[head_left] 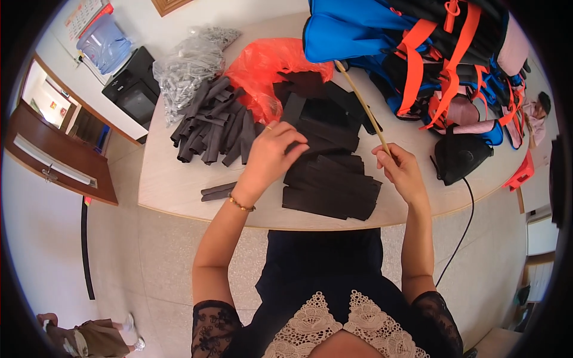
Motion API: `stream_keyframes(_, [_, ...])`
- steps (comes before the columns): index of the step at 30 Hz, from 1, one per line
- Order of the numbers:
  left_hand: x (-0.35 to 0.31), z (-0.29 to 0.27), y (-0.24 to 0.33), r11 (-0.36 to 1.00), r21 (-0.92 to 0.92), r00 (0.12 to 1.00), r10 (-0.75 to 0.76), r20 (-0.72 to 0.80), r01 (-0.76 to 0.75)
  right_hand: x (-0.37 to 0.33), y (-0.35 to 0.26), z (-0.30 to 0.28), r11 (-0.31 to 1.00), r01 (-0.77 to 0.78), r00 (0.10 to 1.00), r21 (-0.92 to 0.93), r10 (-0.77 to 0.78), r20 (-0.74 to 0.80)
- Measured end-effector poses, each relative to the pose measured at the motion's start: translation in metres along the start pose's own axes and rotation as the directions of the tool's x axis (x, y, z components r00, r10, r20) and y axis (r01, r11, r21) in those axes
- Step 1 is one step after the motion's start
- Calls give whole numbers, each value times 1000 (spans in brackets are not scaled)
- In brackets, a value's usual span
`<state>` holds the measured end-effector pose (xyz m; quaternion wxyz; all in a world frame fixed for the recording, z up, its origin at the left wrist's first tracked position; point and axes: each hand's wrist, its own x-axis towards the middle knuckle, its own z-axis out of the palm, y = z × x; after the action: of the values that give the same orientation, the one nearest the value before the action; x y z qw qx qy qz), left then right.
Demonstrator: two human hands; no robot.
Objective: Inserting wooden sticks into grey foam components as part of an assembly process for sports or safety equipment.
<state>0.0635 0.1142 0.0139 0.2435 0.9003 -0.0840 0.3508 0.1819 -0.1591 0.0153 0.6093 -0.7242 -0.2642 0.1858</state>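
My right hand (401, 173) is closed round the lower end of a thin, pale wooden stick (361, 101). The stick slants up and left from my fingers over the table. My left hand (274, 152) hovers between dark grey rolled fabric tubes (209, 122) and flat black fabric strips (331, 188). Its fingers are curled, with thumb and forefinger tips close together. Anything between those tips is too small or dark to make out. More black pieces (325, 122) lie behind the strips, partly on a red plastic bag (256, 65). Two loose grey tubes (218, 191) rest near the front edge.
A clear bag of grey pieces (185, 74) stands at the back left. Blue and black bags with orange straps (418, 65) crowd the right side. Beside them sits a black rounded object (462, 156) with a cable. Other people show at the left and right rims.
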Motion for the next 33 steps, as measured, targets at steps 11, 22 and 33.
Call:
stream_keyframes(11, [49,82,7,942,136,929,265,257,-306,-8,11,-21,1000,-7,1000,-21,7,-3])
stream_keyframes(22, [56,6,-11,919,-340,973,-140,184,197,-31,-24,-67,925,209,977,-316,-188,96])
stream_keyframes(33, [44,-24,-8,937,-237,965,-241,100,259,-21,-42,-62,853,291,957,-433,-259,131])
